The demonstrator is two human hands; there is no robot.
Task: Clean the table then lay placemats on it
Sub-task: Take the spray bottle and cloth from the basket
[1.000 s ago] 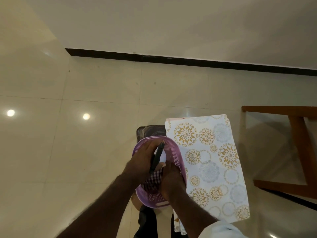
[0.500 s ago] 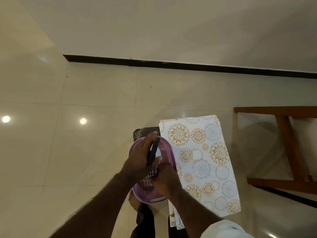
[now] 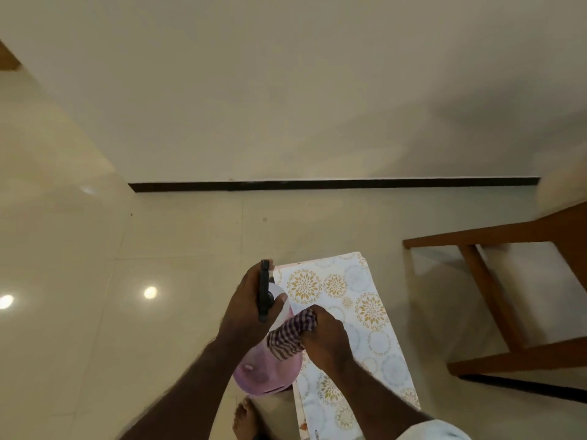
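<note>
Both hands have come up out of the purple basket (image 3: 265, 374) — left hand (image 3: 251, 308) clamped on a spray bottle (image 3: 264, 290), right hand (image 3: 327, 336) gripping a checked cloth (image 3: 290, 336). Patterned placemats (image 3: 355, 315) lie just right of the basket, under the right hand — wooden table (image 3: 508, 300) stands farther right.

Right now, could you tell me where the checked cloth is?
Head view, lower centre: the checked cloth is in the right hand, above the purple basket.

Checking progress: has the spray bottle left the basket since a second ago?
Yes. The left hand has lifted the spray bottle up out of the purple basket, beside the placemat.
</note>
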